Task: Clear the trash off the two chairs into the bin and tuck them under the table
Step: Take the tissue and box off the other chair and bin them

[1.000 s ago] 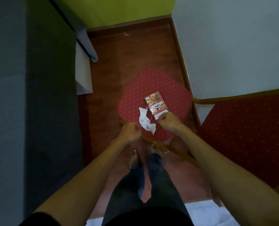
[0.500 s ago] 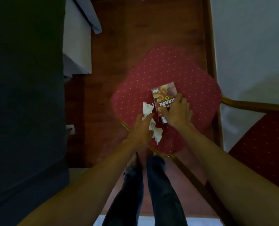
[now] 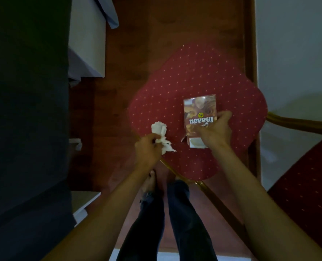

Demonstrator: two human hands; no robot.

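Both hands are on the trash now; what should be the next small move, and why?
Probably lift both hands clear of the seat. The left hand already grips the crumpled tissue, the right hand holds the snack box, and the red chair seat shows no other trash.

Two chairs show: one red dotted seat (image 3: 194,87) in the middle, a second (image 3: 307,178) at the near right. One snack box (image 3: 199,113) and one crumpled tissue (image 3: 161,134) are there. Two hands appear, left (image 3: 147,151) and right (image 3: 215,131), and two legs (image 3: 175,223).
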